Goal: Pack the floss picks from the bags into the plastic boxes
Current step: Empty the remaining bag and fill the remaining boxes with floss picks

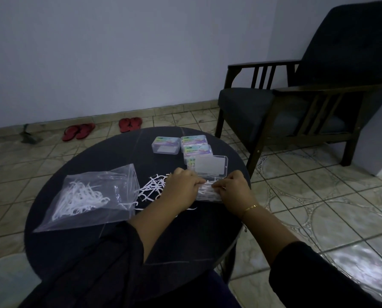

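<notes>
While packing, both hands [204, 187] on picks [207, 189]

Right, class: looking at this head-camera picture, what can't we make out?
- Head view: the open box is mostly hidden behind both hands, left and right.
- Printing on the labelled boxes is too small and dim.
- Floss picks in the bag overlap, so they are uncountable.

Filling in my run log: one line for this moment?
step: filling open box | left hand, right hand: pinching floss picks over it | bag: still part full
</notes>
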